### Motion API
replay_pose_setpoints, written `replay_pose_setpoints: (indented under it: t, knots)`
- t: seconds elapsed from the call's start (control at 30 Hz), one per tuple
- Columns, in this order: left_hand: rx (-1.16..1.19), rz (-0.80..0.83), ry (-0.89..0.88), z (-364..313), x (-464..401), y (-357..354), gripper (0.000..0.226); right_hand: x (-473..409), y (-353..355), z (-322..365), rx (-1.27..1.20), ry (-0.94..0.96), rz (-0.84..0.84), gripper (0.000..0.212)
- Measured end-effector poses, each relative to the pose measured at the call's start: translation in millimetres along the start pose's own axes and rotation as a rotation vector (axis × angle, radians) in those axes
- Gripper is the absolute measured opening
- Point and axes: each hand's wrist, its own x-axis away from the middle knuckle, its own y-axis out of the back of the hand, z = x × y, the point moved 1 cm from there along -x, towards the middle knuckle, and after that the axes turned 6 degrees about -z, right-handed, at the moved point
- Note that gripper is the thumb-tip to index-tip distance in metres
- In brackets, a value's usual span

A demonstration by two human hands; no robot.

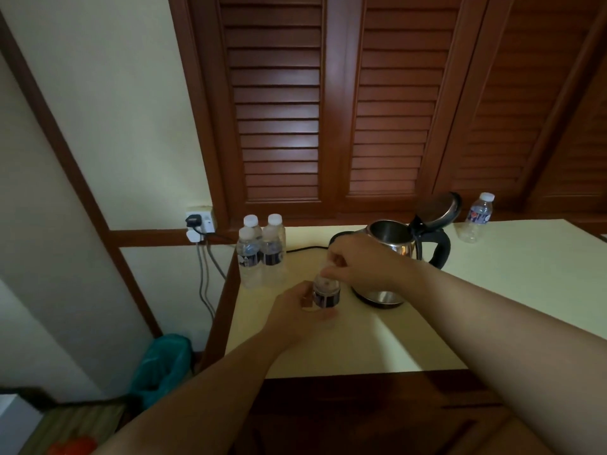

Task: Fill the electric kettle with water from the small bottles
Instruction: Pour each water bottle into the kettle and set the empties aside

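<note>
Item: small clear plastic bottle [325, 295], gripped by left hand [295, 315]; right hand [356, 266] pinched its cap, apparently unscrewing. Steel kettle [392, 249] open; four capped bottles [261, 251] remained.

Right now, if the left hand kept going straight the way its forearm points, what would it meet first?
The left hand already grips the small bottle, so that comes first. Beyond it the line seems to run toward the kettle, though depth is hard to judge from this view.

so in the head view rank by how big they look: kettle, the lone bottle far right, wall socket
1. kettle, clearly largest.
2. lone bottle.
3. wall socket, smallest, though it sits farther back, so that gap is unsure.
</note>
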Motion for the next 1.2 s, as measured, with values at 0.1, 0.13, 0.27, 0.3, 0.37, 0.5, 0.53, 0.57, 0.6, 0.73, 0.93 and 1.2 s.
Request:
replay_pose_setpoints:
  t: [0.1,0.13,0.27,0.3,0.37,0.5,0.53,0.57,0.6,0.73,0.93,1.2]
  knots:
    - [-0.031,-0.005,-0.009,-0.7,1.8,1.2,0.038,-3.4,10.4,-2.8,0.011,0.083,0.13,0.02]
    - [-0.043,-0.005,-0.014,-0.3,1.9,0.9,0.037,-4.7,13.5,-3.2,0.021,0.09,0.168,0.023]
    - [-0.048,-0.006,-0.02,-1.2,2.3,1.7,0.041,-9.6,12.5,-0.8,0.108,0.008,0.089,0.044]
    - [-0.046,-0.008,-0.024,-1.0,2.2,1.8,0.041,-10.5,9.9,0.4,0.111,-0.019,0.065,0.047]
    - [-0.048,-0.008,-0.026,-1.3,2.8,2.0,0.04,-10.8,6.4,3.8,0.083,-0.026,0.083,0.04]
    - [-0.055,0.01,-0.027,2.2,-0.2,1.1,0.036,-9.8,16.0,2.1,0.052,0.083,0.181,0.024]
    - [-0.055,0.021,-0.026,3.8,-1.5,0.4,0.037,-8.6,17.4,-0.1,0.044,0.105,0.188,0.027]
    - [-0.055,0.033,-0.027,4.3,-2.3,-0.2,0.039,-6.9,17.7,-2.1,0.037,0.115,0.193,0.03]
    - [-0.053,0.042,-0.025,4.8,-2.9,-1.0,0.042,-5.3,17.4,-4.2,0.021,0.116,0.187,0.033]
    - [-0.013,0.059,-0.015,1.4,-0.3,-3.0,0.038,1.3,9.8,-13.1,-0.097,0.068,0.124,0.041]
    - [-0.03,0.061,-0.03,1.3,0.5,-2.0,0.041,4.9,0.4,-5.0,-0.064,0.029,0.022,0.032]
    - [-0.016,0.055,-0.015,4.0,-1.3,-2.4,0.042,26.3,10.3,-26.1,-0.32,-0.121,-0.113,0.025]
